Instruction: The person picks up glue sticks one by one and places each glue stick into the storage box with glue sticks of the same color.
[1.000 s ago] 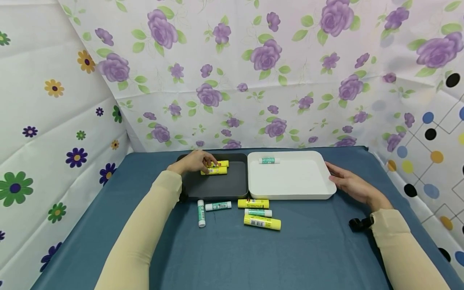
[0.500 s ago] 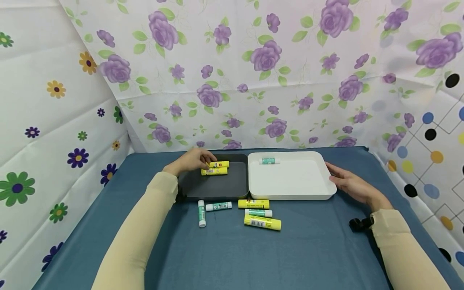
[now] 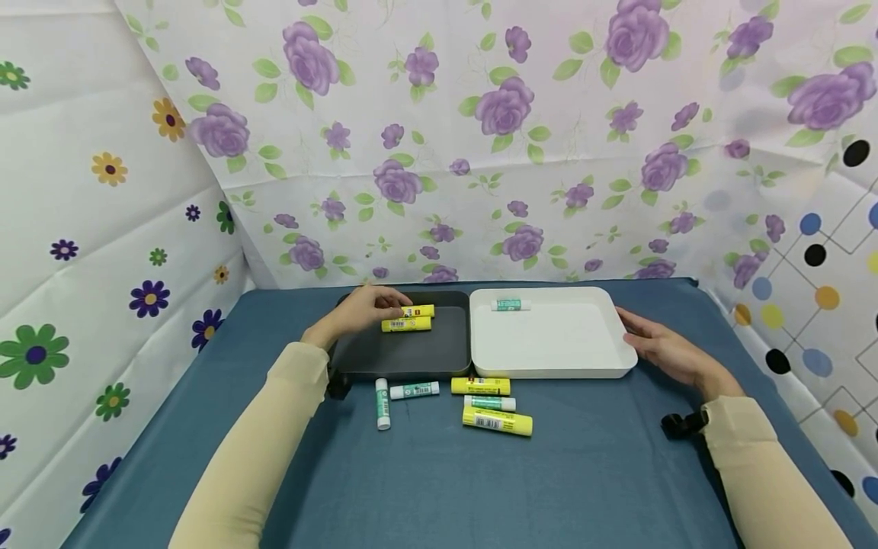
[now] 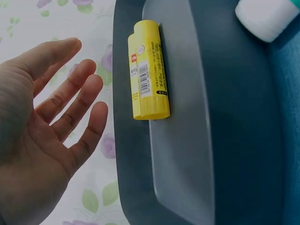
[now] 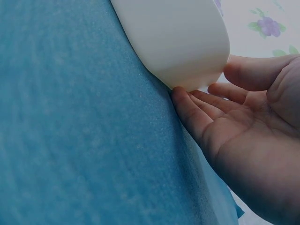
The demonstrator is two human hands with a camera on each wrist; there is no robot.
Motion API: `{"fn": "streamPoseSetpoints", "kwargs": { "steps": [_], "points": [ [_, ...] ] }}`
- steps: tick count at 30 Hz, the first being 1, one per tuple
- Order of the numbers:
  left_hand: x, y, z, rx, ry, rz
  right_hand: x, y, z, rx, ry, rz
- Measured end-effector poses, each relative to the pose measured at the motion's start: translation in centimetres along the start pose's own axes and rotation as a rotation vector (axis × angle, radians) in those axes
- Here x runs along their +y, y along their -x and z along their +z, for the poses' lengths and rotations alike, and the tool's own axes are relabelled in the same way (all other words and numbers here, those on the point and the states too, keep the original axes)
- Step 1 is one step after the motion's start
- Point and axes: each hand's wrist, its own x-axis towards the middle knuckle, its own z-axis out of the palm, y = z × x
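Observation:
Two yellow glue sticks lie side by side in the dark grey tray. My left hand hovers over the tray's left part, fingertips close by the farther stick. In the left wrist view that hand holds nothing, its fingers loosely bent and apart from the yellow sticks. A white tray adjoins the dark one on the right, with one green-and-white glue stick near its back edge. My right hand rests against the white tray's right side; the right wrist view has its thumb and extended fingertips touching the tray wall.
In front of the trays, on the blue cloth, lie a yellow glue stick, another yellow one and several green-and-white sticks. Floral sheets hang behind and at the sides.
My left hand has let go of the yellow glue sticks and drawn a little to the left. The right hand and both trays stay where they were.

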Motion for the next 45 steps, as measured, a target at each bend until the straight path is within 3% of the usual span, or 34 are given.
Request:
{"fn": "streamPoseSetpoints", "kwargs": {
  "steps": [5, 16, 25, 36, 45],
  "points": [
    [0.5, 0.5, 0.2, 0.025, 0.005, -0.018, 0.0, 0.0, -0.1, 0.001, 0.004, 0.001],
    [0.8, 2.2, 0.4, 0.079, 0.003, 0.041, 0.2, 0.1, -0.1, 0.003, 0.019, 0.0],
    [1.7, 4.3, 0.4, 0.068, 0.057, 0.044, 0.0, 0.2, -0.1, 0.01, 0.021, 0.007],
    [2.2, 8.1, 0.2, 0.098, 0.056, 0.047, -0.1, 0.0, 0.0, 0.01, 0.035, 0.012],
    [2.1, 10.5, 0.9, 0.087, 0.049, 0.067, -0.1, 0.1, 0.0, 0.01, 0.04, 0.011]
  ]
}}
